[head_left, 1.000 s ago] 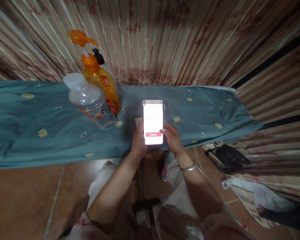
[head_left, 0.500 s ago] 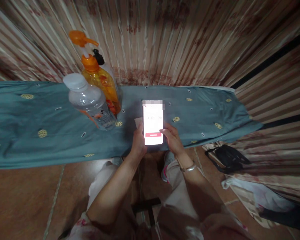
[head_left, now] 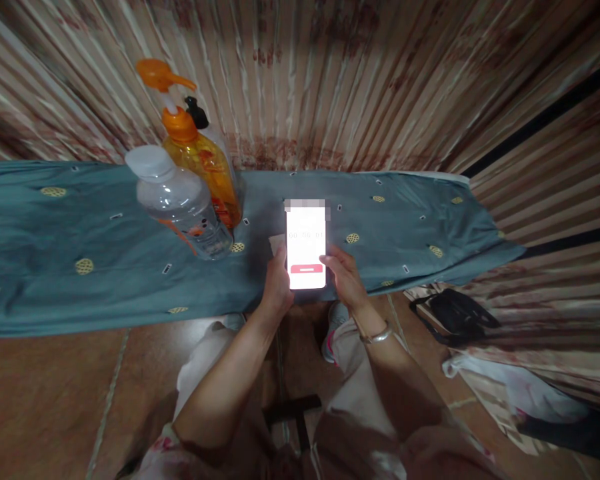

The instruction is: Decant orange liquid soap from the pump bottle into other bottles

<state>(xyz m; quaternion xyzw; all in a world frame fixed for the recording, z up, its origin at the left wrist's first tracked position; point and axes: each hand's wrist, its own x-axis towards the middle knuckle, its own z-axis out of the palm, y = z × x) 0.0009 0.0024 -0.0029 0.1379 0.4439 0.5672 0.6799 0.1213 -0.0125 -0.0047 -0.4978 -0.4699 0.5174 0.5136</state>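
The slim rectangular phone with its glowing white screen (head_left: 306, 247) sat upright between both hands, over the near edge of the teal-clothed desk (head_left: 80, 227), its long axis pointing away from the person. The left hand (head_left: 279, 287) had its fingers wrapped round the left edge. The right hand (head_left: 347, 280) pinched the lower right edge with its fingers.

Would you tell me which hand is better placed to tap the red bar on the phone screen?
Probably the right hand: its thumb lies beside the red bar low on the phone, while the left hand wraps the left edge and seems to carry it.
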